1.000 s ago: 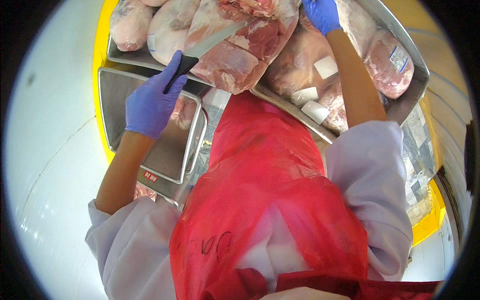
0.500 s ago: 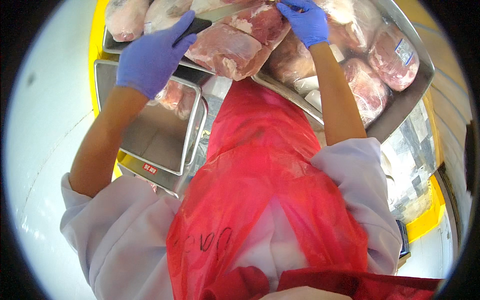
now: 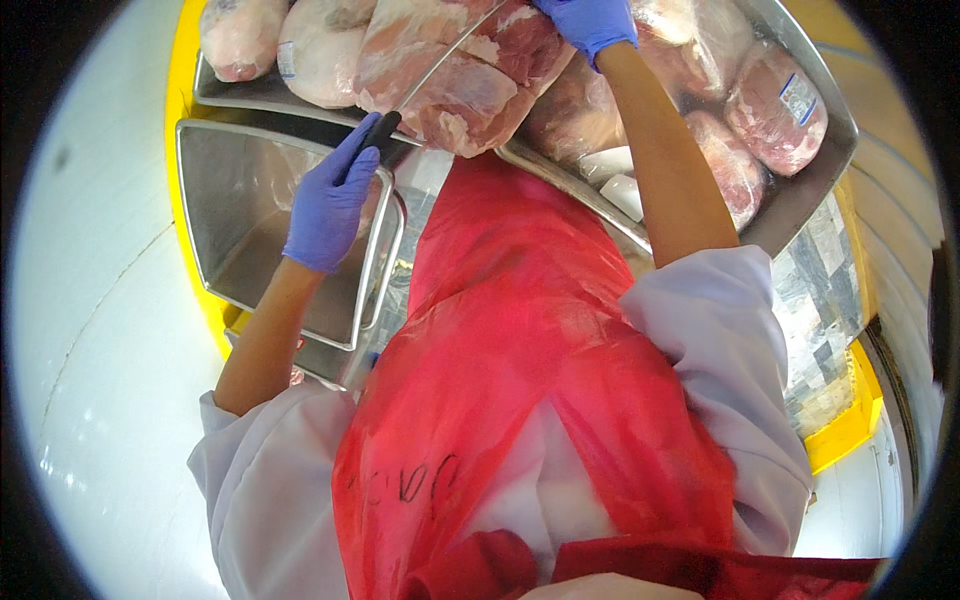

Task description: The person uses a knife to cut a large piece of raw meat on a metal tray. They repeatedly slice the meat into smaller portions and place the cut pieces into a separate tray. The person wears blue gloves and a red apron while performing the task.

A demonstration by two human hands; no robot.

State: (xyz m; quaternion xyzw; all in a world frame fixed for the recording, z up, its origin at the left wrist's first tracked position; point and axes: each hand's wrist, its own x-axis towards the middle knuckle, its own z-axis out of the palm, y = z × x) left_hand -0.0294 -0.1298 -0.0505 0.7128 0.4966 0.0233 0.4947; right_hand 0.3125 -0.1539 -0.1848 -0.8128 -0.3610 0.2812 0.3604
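My left hand (image 3: pixel 332 205), in a blue glove, is closed around the black handle of a knife (image 3: pixel 430 75). Its thin blade slants up and right over a large piece of raw red meat (image 3: pixel 475 95) that lies in front of me. At the far side of that meat is my right hand (image 3: pixel 592 25), also gloved in blue. The picture's upper edge cuts off its fingers, so I cannot see what they grip. Below my left hand stands a metal bin (image 3: pixel 265 215).
A large metal tub (image 3: pixel 800 215) on the right holds several plastic-wrapped meat pieces (image 3: pixel 778 108), one with a label. More wrapped meat (image 3: pixel 240 38) lies on a metal tray (image 3: pixel 235 95) at far left. A yellow edge (image 3: pixel 178 60) runs beside the bin.
My left hand has come down and toward me, tilting the knife so the blade points steeply up and right. My right hand has shifted slightly up and left.
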